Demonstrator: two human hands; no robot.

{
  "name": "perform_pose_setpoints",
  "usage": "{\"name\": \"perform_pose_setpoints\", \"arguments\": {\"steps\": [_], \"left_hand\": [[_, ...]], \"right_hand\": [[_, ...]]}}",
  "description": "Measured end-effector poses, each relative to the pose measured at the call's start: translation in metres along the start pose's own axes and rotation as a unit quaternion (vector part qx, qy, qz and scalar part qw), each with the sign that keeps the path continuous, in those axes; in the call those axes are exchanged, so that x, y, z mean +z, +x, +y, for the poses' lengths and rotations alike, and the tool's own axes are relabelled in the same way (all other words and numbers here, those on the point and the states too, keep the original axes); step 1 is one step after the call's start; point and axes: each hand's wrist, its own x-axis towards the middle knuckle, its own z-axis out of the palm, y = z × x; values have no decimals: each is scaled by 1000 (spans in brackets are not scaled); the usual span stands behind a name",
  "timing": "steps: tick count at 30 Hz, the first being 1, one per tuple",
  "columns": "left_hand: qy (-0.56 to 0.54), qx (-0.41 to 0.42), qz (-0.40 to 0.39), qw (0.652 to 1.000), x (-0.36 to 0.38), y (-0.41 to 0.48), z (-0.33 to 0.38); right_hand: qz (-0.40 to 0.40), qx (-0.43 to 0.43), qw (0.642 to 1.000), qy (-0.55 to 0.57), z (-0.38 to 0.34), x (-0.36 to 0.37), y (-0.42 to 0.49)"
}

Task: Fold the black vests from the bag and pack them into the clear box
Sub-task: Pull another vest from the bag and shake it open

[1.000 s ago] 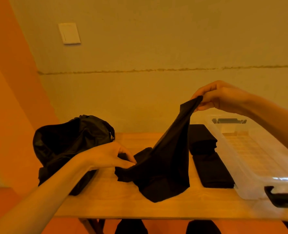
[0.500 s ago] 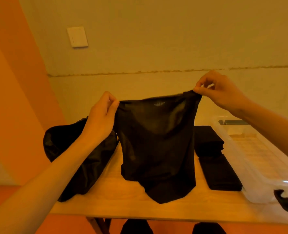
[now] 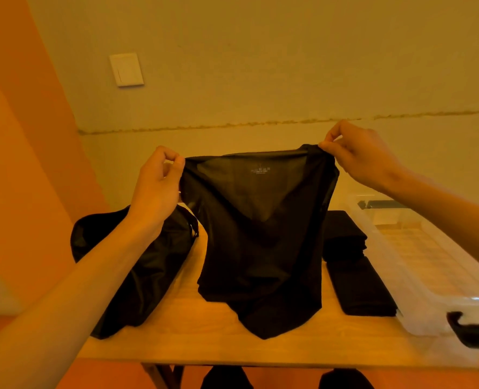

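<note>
In the head view, the left hand (image 3: 159,178) and the right hand (image 3: 361,155) each pinch 1 shoulder of the thin, sheer black vest (image 3: 260,234). They hold it up, spread wide over the light wooden table (image 3: 260,349), its hem resting on the top between the slumped black fabric bag (image 3: 137,276) and 2 folded black vests (image 3: 350,265) lying just beside the clear plastic box (image 3: 384,256). To fold it well, I judge, keep both pinches level and taut, lay it flat, smooth it, then fold the sides inward to match those 2 rectangles.
</note>
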Motion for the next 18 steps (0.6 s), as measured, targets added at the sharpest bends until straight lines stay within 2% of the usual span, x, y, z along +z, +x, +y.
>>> {"name": "perform_pose_setpoints", "arguments": {"steps": [5, 8, 11, 15, 16, 18], "left_hand": [[47, 90, 8, 995, 0, -8, -1], [65, 89, -16, 994, -1, -15, -5], [114, 54, -125, 984, -2, -23, -12], [225, -1, -305, 926, -8, -29, -25], [241, -6, -324, 915, -10, -30, -27], [230, -12, -315, 921, -12, -32, -29]], "right_hand": [[-46, 64, 995, 53, 8, 8, -11], [-52, 123, 988, 78, 15, 20, -22], [-57, 178, 972, 142, 18, 32, -34], [-79, 244, 942, 217, 23, 46, -48], [-86, 249, 938, 227, 23, 49, -51], [-94, 243, 941, 216, 26, 54, -55]]}}
